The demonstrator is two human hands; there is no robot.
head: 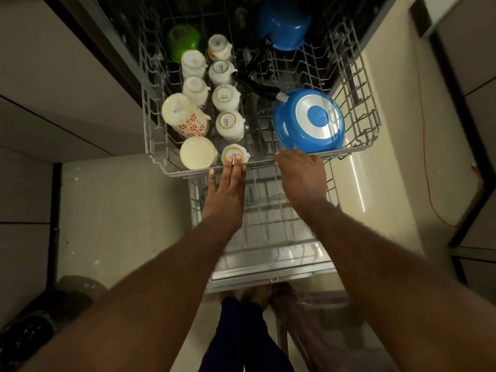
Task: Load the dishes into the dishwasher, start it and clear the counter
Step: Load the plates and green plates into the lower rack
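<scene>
The dishwasher's upper rack is pulled out. It holds several upturned white cups, a flowered mug, a green bowl, and two blue pans, one near and one far. My left hand lies flat with straight fingers, its fingertips touching the front cup at the rack's front rim. My right hand rests on the front rim just below the near blue pan, its fingers bent over the edge. The lower rack sits below on the open door.
Tiled floor spreads to the left, with a dark bag at bottom left. A light cabinet wall stands on the right, and an orange cable runs down beside it. My legs and feet are by the door's edge.
</scene>
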